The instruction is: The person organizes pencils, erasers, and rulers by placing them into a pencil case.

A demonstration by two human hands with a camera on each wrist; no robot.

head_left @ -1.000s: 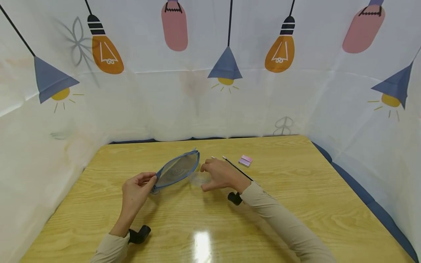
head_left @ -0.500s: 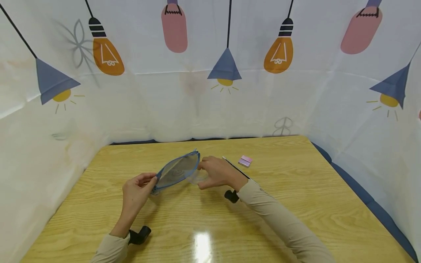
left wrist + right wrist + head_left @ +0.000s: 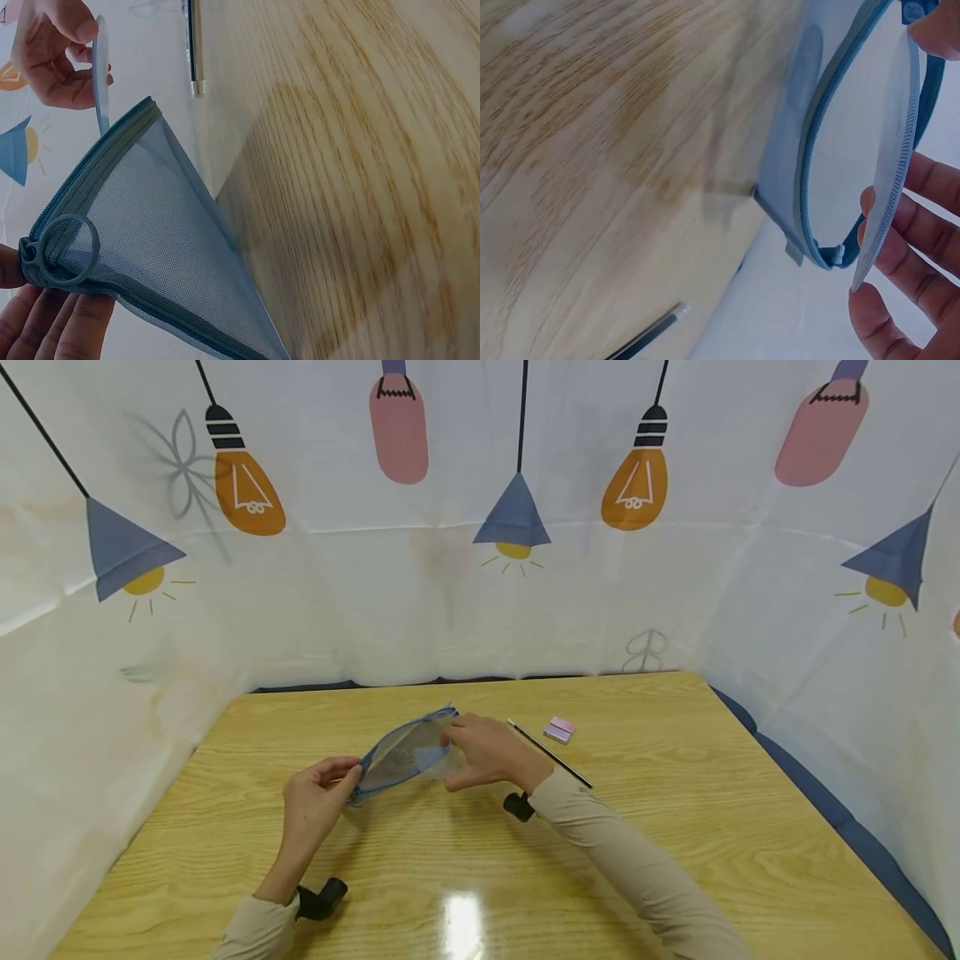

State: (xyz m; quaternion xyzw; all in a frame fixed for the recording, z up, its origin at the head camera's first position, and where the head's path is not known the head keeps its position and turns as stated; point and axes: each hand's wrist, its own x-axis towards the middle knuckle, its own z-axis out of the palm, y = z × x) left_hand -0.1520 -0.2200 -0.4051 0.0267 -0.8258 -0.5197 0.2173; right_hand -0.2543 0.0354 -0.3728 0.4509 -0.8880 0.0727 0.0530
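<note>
My left hand pinches one end of a blue mesh zip pouch, whose mouth gapes open toward the right. A ring-shaped zipper pull hangs by those fingers in the left wrist view. My right hand holds a clear protractor by its edges, thumb on one side and fingers on the other. Tick marks run along its curved rim. In the head view the protractor overlaps the pouch's right end, right at the mouth. How far it reaches inside cannot be told.
A dark pencil lies on the wooden table, partly beyond my right wrist. Behind it sits a small pink and purple block, perhaps an eraser. A white printed curtain encloses the table at the back and sides.
My right hand has moved a little left with the protractor, which now overlaps the pouch mouth more. The left hand and pouch stay nearly in place. More of the pencil shows.
</note>
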